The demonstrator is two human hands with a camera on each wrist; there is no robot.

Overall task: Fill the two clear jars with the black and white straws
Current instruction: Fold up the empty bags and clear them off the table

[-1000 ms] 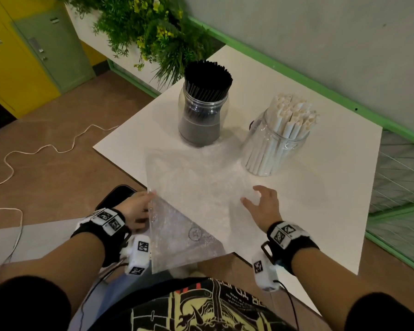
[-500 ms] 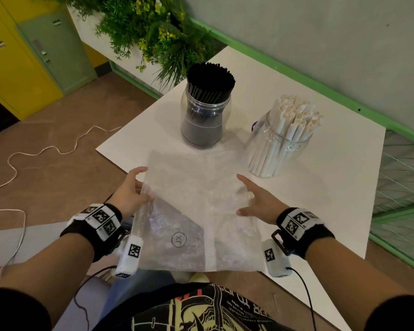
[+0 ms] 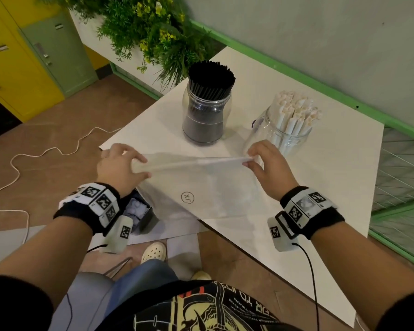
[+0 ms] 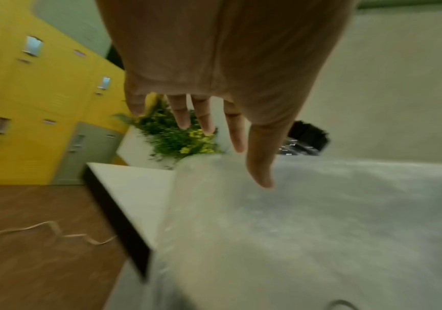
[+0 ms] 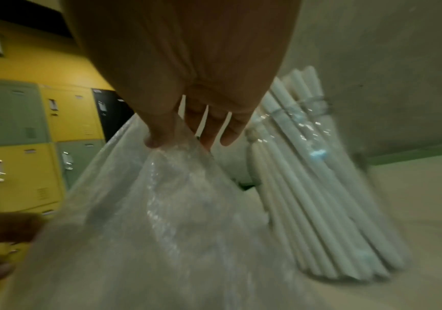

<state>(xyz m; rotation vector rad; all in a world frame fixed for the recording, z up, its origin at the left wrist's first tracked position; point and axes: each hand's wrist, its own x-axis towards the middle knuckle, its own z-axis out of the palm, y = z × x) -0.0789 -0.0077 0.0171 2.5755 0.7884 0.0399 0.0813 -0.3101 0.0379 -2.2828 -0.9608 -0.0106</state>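
Observation:
A clear jar (image 3: 204, 120) packed with black straws (image 3: 210, 77) stands at the back of the white table (image 3: 332, 187). To its right, a second clear jar (image 3: 282, 137) holds white straws (image 3: 294, 111). In front of them a clear plastic bag (image 3: 201, 185) is folded over on the table. My left hand (image 3: 120, 163) pinches the left end of the fold. My right hand (image 3: 265, 161) pinches the right end between thumb and fingers, as the right wrist view shows on the bag (image 5: 174, 230), beside the white straws (image 5: 320, 188).
A leafy plant (image 3: 141, 32) hangs over the table's far left corner. Yellow and green lockers (image 3: 22, 68) line the left. A cable (image 3: 46, 151) lies on the brown floor. A small black bin (image 3: 139, 211) sits under the table's near-left corner. A wall runs behind the table.
Both hands took hold of the bag's near part, which hung over the table edge, and carried it up and forward, so the bag is folded toward the jars.

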